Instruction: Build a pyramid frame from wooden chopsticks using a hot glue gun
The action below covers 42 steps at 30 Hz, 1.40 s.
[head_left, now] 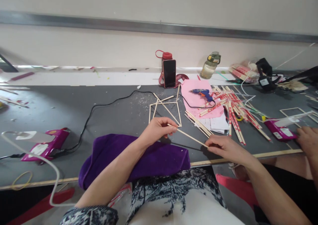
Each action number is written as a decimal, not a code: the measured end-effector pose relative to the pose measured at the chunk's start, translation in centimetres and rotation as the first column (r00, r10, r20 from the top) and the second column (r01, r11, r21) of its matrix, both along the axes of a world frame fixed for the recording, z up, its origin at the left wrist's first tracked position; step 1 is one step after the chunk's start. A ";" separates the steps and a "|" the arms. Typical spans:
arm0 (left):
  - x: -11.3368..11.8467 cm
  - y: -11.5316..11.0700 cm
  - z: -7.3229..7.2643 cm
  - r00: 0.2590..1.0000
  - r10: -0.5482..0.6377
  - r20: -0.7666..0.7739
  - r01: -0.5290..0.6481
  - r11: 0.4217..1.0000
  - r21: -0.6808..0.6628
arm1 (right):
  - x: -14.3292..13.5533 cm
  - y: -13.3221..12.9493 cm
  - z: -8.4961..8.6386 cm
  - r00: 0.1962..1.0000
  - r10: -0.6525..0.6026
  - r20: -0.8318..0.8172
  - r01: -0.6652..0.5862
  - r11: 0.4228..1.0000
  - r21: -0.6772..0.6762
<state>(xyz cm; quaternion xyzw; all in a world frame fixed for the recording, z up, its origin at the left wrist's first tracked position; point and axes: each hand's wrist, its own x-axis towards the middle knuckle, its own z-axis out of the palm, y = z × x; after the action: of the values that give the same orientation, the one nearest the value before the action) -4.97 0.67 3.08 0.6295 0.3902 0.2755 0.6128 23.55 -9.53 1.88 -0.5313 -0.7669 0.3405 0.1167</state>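
Observation:
A thin wooden stick is stretched between my two hands, above the front part of the table. My left hand pinches its left end, and my right hand is closed on its right end. Just beyond my left hand lies a frame of joined wooden sticks, with more sticks crossing over it. Several loose sticks rest beyond my right hand. A purple cloth lies under my left forearm, along the table edge.
A blue glue gun sits on pink paper, near wrapped chopsticks. A phone leans on a red bottle; a green bottle stands right. Magenta devices flank me. A black cord crosses the table. Another person's hand is at right.

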 end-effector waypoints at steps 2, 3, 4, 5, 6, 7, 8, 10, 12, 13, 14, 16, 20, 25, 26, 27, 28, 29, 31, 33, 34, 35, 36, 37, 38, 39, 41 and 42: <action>0.1 0.0 0.0 0.989 0.066 0.133 -0.048 0.990 -0.135 | -0.8 0.0 0.1 0.999 0.027 -0.018 -0.027 1.000 -0.007; 0.1 0.1 0.1 0.980 0.098 0.176 -0.069 0.984 -0.164 | -1.1 0.0 0.2 0.999 0.035 -0.021 -0.035 0.999 -0.008; 0.1 0.2 0.1 0.972 0.124 0.201 -0.089 0.981 -0.174 | -1.5 0.1 0.2 0.999 0.039 -0.021 -0.039 0.999 -0.006; 0.0 0.3 0.1 0.966 0.146 0.215 -0.110 0.979 -0.170 | -1.8 0.2 0.2 0.999 0.035 -0.023 -0.035 0.999 -0.001; -0.1 0.4 0.1 0.961 0.164 0.224 -0.131 0.979 -0.156 | -2.0 0.3 0.2 0.999 0.025 -0.027 -0.025 1.000 0.002; -0.3 0.5 0.2 0.957 0.180 0.230 -0.151 0.979 -0.135 | -2.2 0.4 0.2 0.999 0.008 -0.034 -0.008 1.000 0.008; -0.4 0.5 0.2 0.952 0.195 0.235 -0.172 0.979 -0.112 | -2.4 0.5 0.1 0.999 -0.012 -0.045 0.013 1.000 0.012; -0.7 0.6 0.4 0.943 0.226 0.245 -0.214 0.974 -0.074 | -2.6 0.7 0.0 0.997 -0.045 -0.069 0.047 0.999 0.023; -1.0 0.7 0.4 0.931 0.257 0.259 -0.253 0.966 -0.049 | -2.9 0.8 -0.1 0.994 -0.058 -0.097 0.061 0.998 0.034; -1.1 0.7 0.4 0.924 0.274 0.268 -0.273 0.961 -0.040 | -3.0 0.8 -0.2 0.992 -0.060 -0.112 0.065 0.997 0.040; -1.1 0.8 0.5 0.916 0.289 0.277 -0.292 0.956 -0.032 | -3.2 0.8 -0.2 0.990 -0.063 -0.125 0.069 0.997 0.046; -1.2 0.8 0.5 0.900 0.318 0.297 -0.328 0.944 -0.015 | -3.6 0.9 -0.3 0.987 -0.066 -0.146 0.076 0.995 0.059; -1.3 0.7 0.7 0.886 0.343 0.311 -0.358 0.934 -0.009 | -4.6 1.0 -0.5 0.989 -0.015 -0.149 0.025 0.998 0.064; -0.9 0.0 0.9 0.909 0.313 0.275 -0.316 0.948 -0.036 | -5.4 1.0 -1.0 0.991 0.052 -0.123 -0.042 0.996 0.079; -0.7 -0.3 0.9 0.921 0.290 0.260 -0.290 0.956 -0.040 | -5.5 1.0 -1.0 0.991 0.050 -0.126 -0.041 0.996 0.075; -0.5 -0.5 0.9 0.936 0.256 0.243 -0.254 0.966 -0.042 | -5.6 0.9 -1.1 0.990 0.046 -0.130 -0.037 0.997 0.070; -0.2 -0.9 0.8 0.952 0.209 0.222 -0.204 0.978 -0.043 | -5.7 0.9 -1.1 0.990 0.039 -0.135 -0.031 0.997 0.066; 0.1 -1.2 0.6 0.968 0.152 0.199 -0.147 0.988 -0.042 | -5.9 1.0 -1.1 0.990 0.032 -0.140 -0.024 0.998 0.064; 0.7 -1.8 0.3 0.988 0.033 0.148 -0.027 0.999 -0.041 | -6.2 1.0 -1.0 0.988 0.026 -0.155 -0.015 0.997 0.072; 1.1 -2.2 -0.1 0.993 -0.052 0.106 0.057 0.997 -0.043 | -6.5 1.2 -0.8 0.985 0.036 -0.170 -0.021 0.995 0.093; 1.2 -2.4 -0.2 0.993 -0.075 0.093 0.080 0.996 -0.047 | -6.7 1.3 -0.7 0.984 0.043 -0.174 -0.025 0.994 0.104; 1.1 -2.4 -0.2 0.993 -0.086 0.085 0.091 0.994 -0.053 | -6.8 1.3 -0.6 0.983 0.046 -0.175 -0.027 0.993 0.114; 1.0 -2.3 -0.2 0.993 -0.089 0.079 0.094 0.994 -0.061 | -6.8 1.4 -0.6 0.984 0.045 -0.175 -0.024 0.992 0.120; 0.8 -2.2 -0.1 0.994 -0.083 0.077 0.088 0.994 -0.071 | -6.9 1.5 -0.6 0.984 0.037 -0.175 -0.016 0.992 0.123; 0.6 -1.9 0.1 0.995 -0.068 0.077 0.075 0.994 -0.080 | -6.8 1.5 -0.6 0.984 0.029 -0.174 -0.007 0.993 0.121; 0.4 -1.7 0.3 0.996 -0.047 0.081 0.054 0.995 -0.084 | -6.8 1.5 -0.6 0.985 0.021 -0.172 -0.001 0.993 0.115; -0.1 -1.3 0.6 0.995 0.002 0.096 0.006 0.997 -0.081 | -6.6 1.5 -0.6 0.985 0.016 -0.169 0.002 0.995 0.105; -0.3 -1.1 0.7 0.994 0.021 0.105 -0.013 0.997 -0.078 | -6.5 1.5 -0.7 0.986 0.016 -0.168 0.001 0.995 0.101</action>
<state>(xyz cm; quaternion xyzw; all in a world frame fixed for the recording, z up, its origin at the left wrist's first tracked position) -5.24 -0.40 3.78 0.5867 0.3728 0.2984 0.6540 17.01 -8.07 1.19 -0.4913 -0.7724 0.3455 0.2064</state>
